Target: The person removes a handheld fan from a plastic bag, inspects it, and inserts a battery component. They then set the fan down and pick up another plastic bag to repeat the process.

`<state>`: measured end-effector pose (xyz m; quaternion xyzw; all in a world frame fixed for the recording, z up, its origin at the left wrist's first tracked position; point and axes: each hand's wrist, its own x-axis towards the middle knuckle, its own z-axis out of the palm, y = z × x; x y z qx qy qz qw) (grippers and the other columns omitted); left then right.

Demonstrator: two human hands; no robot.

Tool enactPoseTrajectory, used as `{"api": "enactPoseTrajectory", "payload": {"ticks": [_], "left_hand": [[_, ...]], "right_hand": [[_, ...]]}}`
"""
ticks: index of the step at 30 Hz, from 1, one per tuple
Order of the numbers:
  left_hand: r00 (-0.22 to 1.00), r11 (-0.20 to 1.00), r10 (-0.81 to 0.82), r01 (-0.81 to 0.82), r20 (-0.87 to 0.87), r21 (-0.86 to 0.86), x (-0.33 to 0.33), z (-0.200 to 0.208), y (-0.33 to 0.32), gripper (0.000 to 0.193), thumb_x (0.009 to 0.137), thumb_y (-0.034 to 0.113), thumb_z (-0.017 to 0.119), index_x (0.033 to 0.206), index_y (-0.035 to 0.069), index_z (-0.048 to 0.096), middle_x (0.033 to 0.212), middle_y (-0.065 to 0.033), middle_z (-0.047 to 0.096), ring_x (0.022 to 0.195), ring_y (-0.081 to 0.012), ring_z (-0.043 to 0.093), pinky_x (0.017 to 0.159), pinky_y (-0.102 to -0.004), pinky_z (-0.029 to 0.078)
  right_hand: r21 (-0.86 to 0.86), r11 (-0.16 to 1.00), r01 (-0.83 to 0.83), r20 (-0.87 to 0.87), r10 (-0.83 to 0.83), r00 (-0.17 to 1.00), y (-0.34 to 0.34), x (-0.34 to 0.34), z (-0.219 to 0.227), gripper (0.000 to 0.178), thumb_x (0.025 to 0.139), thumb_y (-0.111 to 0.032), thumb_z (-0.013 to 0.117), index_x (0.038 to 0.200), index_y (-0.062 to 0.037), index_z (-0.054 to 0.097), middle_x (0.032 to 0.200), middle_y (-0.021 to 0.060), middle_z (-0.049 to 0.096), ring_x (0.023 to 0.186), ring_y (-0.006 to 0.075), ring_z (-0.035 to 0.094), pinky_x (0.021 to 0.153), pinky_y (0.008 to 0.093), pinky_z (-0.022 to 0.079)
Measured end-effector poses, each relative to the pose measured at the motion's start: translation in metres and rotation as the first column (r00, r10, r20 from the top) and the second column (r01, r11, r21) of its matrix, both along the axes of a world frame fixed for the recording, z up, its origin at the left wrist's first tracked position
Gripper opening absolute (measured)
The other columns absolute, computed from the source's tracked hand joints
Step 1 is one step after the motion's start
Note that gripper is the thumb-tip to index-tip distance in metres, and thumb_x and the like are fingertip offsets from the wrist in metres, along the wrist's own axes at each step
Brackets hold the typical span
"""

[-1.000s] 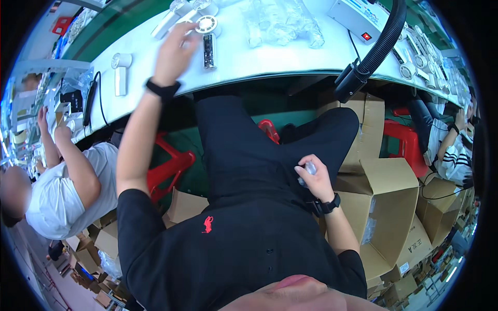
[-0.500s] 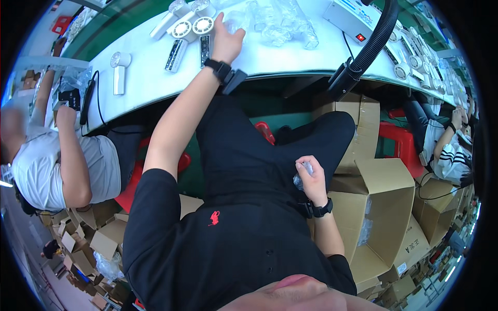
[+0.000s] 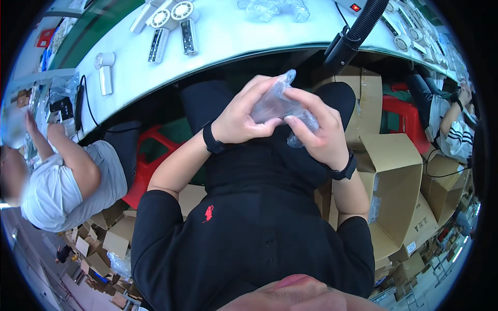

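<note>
Crumpled clear plastic bag (image 3: 277, 106) is stretched between my two hands, above my lap and just in front of the table edge. My left hand (image 3: 241, 114) grips its left side, thumb below and fingers behind. Thumb and forefinger of my right hand (image 3: 327, 127) pinch the right side, with more plastic bunched under that palm. I cannot tell whether this is one bag or two. On the white table, nearest my left hand, lie white handheld fans (image 3: 188, 36) with dark panels on their handles. Another fan (image 3: 105, 75) lies apart, farther left.
More clear bags (image 3: 272, 8) lie at the table's far side. A black flexible hose (image 3: 363, 26) hangs over the edge, with several fans (image 3: 410, 33) beyond it. An open cardboard box (image 3: 397, 181) stands at my right. A co-worker (image 3: 67, 181) sits at the left on a red stool (image 3: 148, 166).
My left hand has come back from the table to my lap, and clear plastic is now between both hands. My right hand has risen to meet it. The view has shifted slightly.
</note>
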<state>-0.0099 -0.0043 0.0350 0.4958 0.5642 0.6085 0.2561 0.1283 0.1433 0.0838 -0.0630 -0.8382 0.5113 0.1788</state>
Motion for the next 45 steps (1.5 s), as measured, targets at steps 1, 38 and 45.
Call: {"api": "enactPoseTrajectory", "payload": {"ticks": [1, 38, 45], "left_hand": [[1.0, 1.0, -0.002, 0.002, 0.012, 0.011, 0.001, 0.001, 0.0, 0.062, 0.079, 0.004, 0.069, 0.136, 0.003, 0.046, 0.113, -0.0118, 0.057, 0.1, -0.0197, 0.062, 0.084, -0.0298, 0.051], [0.8, 0.675, -0.435, 0.594, 0.414, -0.438, 0.037, -0.058, -0.059, 0.026, 0.089, 0.015, 0.069, 0.106, 0.007, 0.052, 0.085, -0.0023, 0.062, 0.07, -0.0104, 0.058, 0.066, -0.0243, 0.047], [0.689, 0.822, -0.07, 0.449, 0.721, -0.349, 0.023, -0.089, -0.048, 0.039, 0.089, 0.009, 0.067, 0.118, 0.008, 0.041, 0.089, -0.0037, 0.057, 0.081, -0.0122, 0.056, 0.078, -0.027, 0.046]], "right_hand": [[0.0, 1.0, -0.004, 0.001, 0.004, 1.0, 0.0, 0.0, -0.001, 0.034, 0.086, -0.008, 0.065, 0.12, -0.0025, 0.06, 0.089, 0.0105, 0.066, 0.073, 0.0161, 0.061, 0.066, 0.0272, 0.048], [-0.776, 0.495, 0.391, 0.346, -0.183, 0.92, 0.002, 0.124, -0.089, 0.021, 0.096, -0.027, 0.061, 0.09, -0.0092, 0.052, 0.088, 0.0012, 0.051, 0.07, 0.0123, 0.051, 0.056, 0.0245, 0.044], [0.111, 0.993, -0.05, 0.295, 0.015, 0.955, -0.07, 0.149, -0.097, 0.024, 0.088, -0.027, 0.07, 0.094, -0.0068, 0.059, 0.079, 0.0054, 0.06, 0.078, 0.0204, 0.064, 0.069, 0.0296, 0.048]]}}
